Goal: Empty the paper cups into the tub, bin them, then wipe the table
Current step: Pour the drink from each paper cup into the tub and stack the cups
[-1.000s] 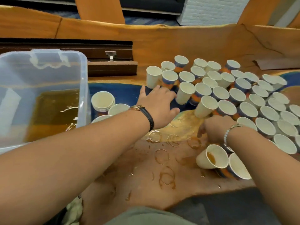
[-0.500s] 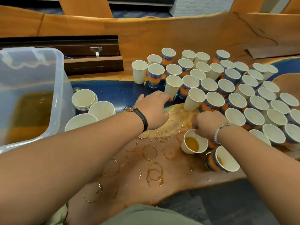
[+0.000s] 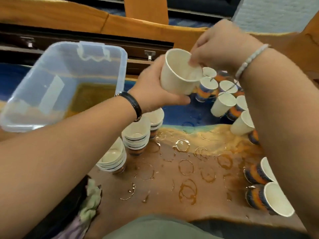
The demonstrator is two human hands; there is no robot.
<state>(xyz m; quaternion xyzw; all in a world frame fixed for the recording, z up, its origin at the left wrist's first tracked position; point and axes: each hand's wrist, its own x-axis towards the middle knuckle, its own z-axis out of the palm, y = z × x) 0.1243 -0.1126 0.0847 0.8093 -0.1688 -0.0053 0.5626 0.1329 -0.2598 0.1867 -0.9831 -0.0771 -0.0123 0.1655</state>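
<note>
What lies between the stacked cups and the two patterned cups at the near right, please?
Only brown liquid rings on bare table, seen in head view.

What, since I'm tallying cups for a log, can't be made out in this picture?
All in the head view:
- Contents of the held cup: motion-blurred. The right hand's fingers cover its rim, and their grip is unclear.
- Loose cups at the right: many are hidden behind the right forearm or cut off by the edge.
- Rear cup stack: partly under the left hand, which grips the held cup.
- Cloth: partly under the left arm.
</note>
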